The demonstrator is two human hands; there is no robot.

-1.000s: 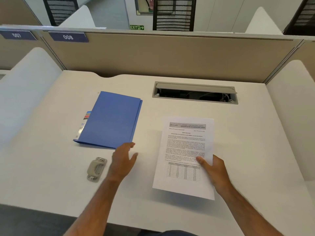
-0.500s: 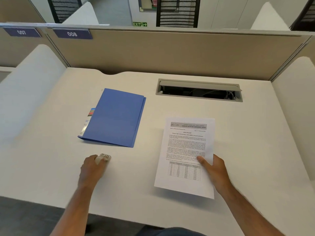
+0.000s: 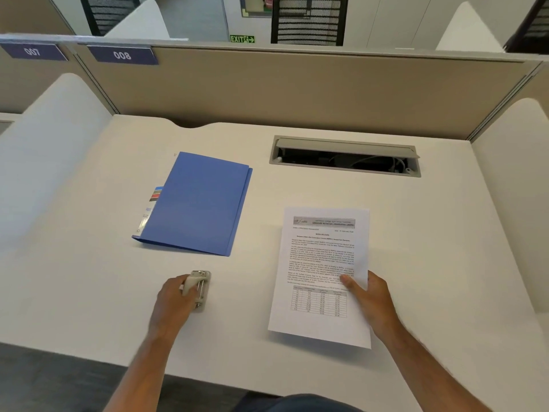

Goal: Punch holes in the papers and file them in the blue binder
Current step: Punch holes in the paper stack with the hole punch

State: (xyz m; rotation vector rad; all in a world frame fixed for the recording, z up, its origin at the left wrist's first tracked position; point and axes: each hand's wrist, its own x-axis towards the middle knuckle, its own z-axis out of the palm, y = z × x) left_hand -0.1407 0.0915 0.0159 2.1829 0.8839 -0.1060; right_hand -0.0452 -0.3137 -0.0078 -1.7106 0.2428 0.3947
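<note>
A cream-white cubicle desk [image 3: 297,188] fills the view, closed at the back by a tan fabric partition [image 3: 297,90] and at both sides by white curved dividers [image 3: 50,138]. Dark blue plates reading 007 and 008 [image 3: 121,55] sit on the partition's top rail; beyond it stand black mesh chair backs [image 3: 309,19] and a green EXIT sign [image 3: 242,39]. A grey cable hatch [image 3: 344,156] is set into the desk near the partition, its flap raised, with dark cables lying inside.

The closed blue plastic binder [image 3: 199,203] lies flat, left of centre, with coloured label strips showing at its left edge. Near it, toward the desk's front edge, sits the small grey metal hole punch [image 3: 199,288]. The left hand [image 3: 173,301] covers the punch's left side, its grip wrapped around the lever; whether the punch is lifted cannot be told.

The white printed papers [image 3: 322,275], bearing text and a table, are well right of the punch and binder. The right hand [image 3: 371,301] pinches their lower right edge, thumb on top, holding them slightly above the desk, as the shadow beneath shows.
</note>
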